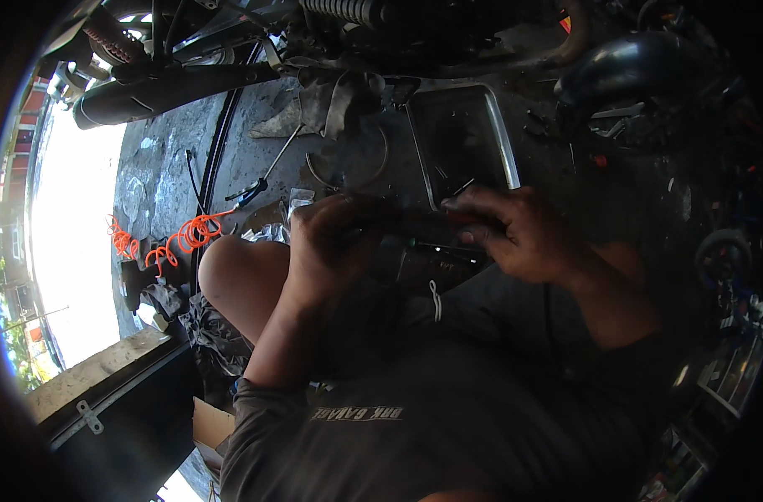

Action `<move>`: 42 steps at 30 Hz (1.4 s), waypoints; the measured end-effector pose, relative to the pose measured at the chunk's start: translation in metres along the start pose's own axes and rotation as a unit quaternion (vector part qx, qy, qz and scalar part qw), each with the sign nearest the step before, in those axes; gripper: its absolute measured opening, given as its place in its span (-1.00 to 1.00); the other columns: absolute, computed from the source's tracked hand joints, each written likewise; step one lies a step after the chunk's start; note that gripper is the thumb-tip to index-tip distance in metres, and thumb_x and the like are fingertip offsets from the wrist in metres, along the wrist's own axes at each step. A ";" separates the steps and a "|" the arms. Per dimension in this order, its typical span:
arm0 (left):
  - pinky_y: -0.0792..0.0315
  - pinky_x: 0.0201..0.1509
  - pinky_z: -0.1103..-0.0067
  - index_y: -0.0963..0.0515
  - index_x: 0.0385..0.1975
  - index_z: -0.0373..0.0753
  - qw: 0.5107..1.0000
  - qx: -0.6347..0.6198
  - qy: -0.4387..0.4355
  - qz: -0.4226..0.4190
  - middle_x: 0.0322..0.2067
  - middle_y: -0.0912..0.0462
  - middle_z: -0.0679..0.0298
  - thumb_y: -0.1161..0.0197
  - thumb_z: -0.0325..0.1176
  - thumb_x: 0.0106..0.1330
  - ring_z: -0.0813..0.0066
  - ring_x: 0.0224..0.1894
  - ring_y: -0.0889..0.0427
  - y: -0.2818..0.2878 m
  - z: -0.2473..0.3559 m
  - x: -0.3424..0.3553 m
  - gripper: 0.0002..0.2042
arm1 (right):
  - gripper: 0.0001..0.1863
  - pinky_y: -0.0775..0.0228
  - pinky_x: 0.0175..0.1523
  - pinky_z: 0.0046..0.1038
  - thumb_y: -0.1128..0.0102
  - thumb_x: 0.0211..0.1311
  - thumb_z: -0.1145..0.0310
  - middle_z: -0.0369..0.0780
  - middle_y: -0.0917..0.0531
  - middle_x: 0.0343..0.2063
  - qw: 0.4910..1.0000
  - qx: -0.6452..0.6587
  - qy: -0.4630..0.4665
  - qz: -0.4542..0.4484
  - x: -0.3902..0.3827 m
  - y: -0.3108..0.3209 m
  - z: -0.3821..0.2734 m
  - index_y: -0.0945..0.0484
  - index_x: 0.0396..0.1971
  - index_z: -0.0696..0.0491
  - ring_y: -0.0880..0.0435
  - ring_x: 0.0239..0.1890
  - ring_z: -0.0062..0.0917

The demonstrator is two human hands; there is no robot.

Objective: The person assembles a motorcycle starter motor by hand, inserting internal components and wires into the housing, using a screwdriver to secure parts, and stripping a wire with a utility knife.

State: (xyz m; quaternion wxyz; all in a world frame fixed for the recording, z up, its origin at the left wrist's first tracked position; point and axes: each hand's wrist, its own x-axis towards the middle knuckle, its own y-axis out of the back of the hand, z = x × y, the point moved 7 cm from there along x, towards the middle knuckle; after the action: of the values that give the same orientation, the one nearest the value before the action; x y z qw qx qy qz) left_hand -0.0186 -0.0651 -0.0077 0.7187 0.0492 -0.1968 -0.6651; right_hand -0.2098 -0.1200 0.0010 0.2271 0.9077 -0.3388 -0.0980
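Observation:
In front of my lap, my left hand (335, 234) is closed with its fingers curled inward; shadow hides what it grips. Facing it, my right hand (519, 230) has thumb and fingers pinched together. A thin pale sliver (463, 187) shows by the right fingertips, and I cannot tell whether they hold it. The gap between both hands is very dark, so any part there cannot be made out. Below them lies a dark, flat object (436, 266) with small bright spots, too dim to name.
A motorcycle's exhaust (168, 94) runs along the top left. Beyond my hands are a metal-rimmed tray (500, 138), a grey rag (341, 100) and a long screwdriver (268, 171). An orange coiled hose (193, 233) lies left of my knee. A black curved fender-like part (628, 71) stands far right.

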 end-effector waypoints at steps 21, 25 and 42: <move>-0.54 -0.25 0.58 -0.64 -0.38 -0.46 0.969 -0.199 0.146 -0.028 -0.43 -0.70 0.14 -0.26 -0.65 0.07 0.43 -0.36 -0.70 -0.010 -0.011 -0.003 -0.88 | -0.76 -0.52 -0.38 -0.45 -0.34 0.07 0.38 -0.24 -0.64 -0.34 0.887 -0.373 0.251 0.109 -0.009 0.003 -0.037 -0.64 -0.21 -0.10 -0.63 -0.43 -0.46; -0.55 -0.27 0.58 -0.65 -0.41 -0.42 0.999 -0.032 0.026 -0.025 -0.42 -0.71 0.15 -0.28 -0.66 0.05 0.41 -0.35 -0.72 -0.007 -0.005 -0.002 -0.89 | -0.77 -0.53 -0.34 -0.45 -0.25 0.13 0.51 -0.18 -0.65 -0.33 0.993 -0.102 0.057 0.024 -0.001 0.005 -0.003 -0.59 -0.17 0.07 -0.65 -0.44 -0.37; -0.56 -0.19 0.59 -0.61 -0.33 -0.47 0.955 -0.229 0.184 -0.037 -0.39 -0.71 0.13 -0.28 -0.65 0.13 0.46 -0.32 -0.70 -0.012 -0.024 -0.007 -0.88 | -0.68 -0.56 -0.31 -0.48 -0.22 0.01 0.70 -0.17 -0.64 -0.29 0.886 -0.377 0.260 0.066 -0.008 0.001 -0.042 -0.56 -0.17 0.13 -0.70 -0.37 -0.36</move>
State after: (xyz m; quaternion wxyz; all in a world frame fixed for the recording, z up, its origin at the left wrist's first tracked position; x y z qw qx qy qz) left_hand -0.0220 -0.0640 -0.0356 0.7094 0.0121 0.0978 -0.6979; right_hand -0.2025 -0.1004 0.0386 0.6384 0.7220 -0.2642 0.0366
